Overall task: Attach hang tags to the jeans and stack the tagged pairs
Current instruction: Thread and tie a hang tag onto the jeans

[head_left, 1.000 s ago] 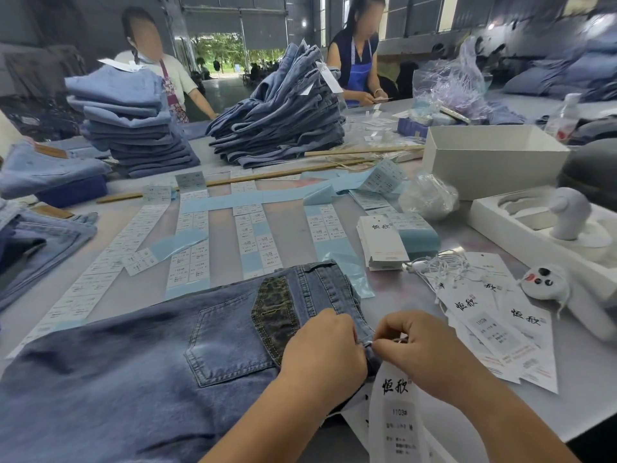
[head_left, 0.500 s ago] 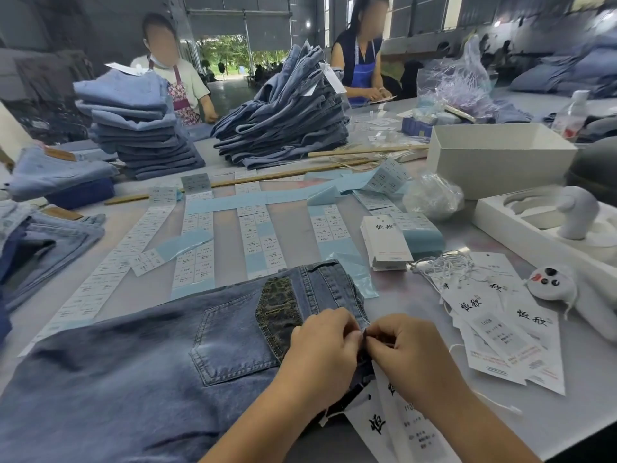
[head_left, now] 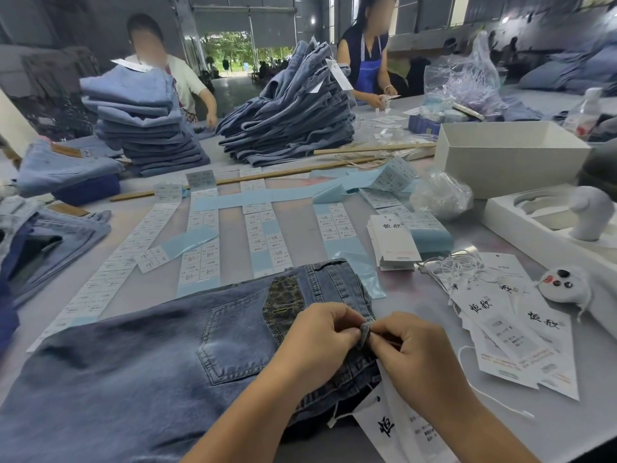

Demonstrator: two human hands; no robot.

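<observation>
A hang tag (head_left: pixel 397 429) lies at the near counter (head_left: pixel 417 295) edge, partly under the right hand (head_left: pixel 414 349) and cut off by the frame. Both hands meet over the jeans (head_left: pixel 150 355) waistband: the left hand (head_left: pixel 320 335) and right hand pinch a belt loop (head_left: pixel 365 332) between fingertips. Whatever thread passes through it is hidden. Farther back stand two stacks of jeans (head_left: pixel 287 111).

blue jeans (head_left: pixel 140 355) flat, hang tag (head_left: pixel 384 426) beneath
</observation>
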